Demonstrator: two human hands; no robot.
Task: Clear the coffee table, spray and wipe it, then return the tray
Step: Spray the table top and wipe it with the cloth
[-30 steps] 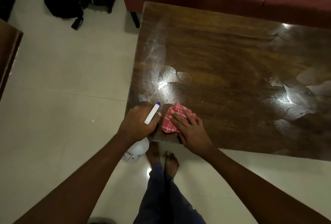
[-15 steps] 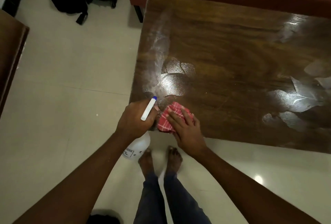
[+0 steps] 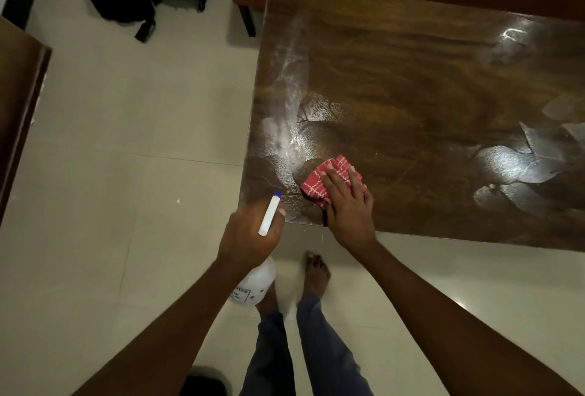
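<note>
Fingers (image 3: 336, 181) of the right hand (image 3: 349, 210) lie straight and slightly spread, pressing the cloth (image 3: 314, 186) flat on the table (image 3: 411, 104) at its near left corner. Cloth edges show beyond and left of the fingertips. Wet streaks (image 3: 286, 129) sit just beyond the cloth. Left hand (image 3: 250, 237), just left of the right-hand fingers and off the table edge, grips the bottle (image 3: 257, 283) at the neck, its fingers curled under; the nozzle (image 3: 269, 215) points toward the table.

arms (image 3: 158, 316): bare | trousers (image 3: 329, 357): dark blue, possibly denim | feet (image 3: 316, 272): bare
</note>
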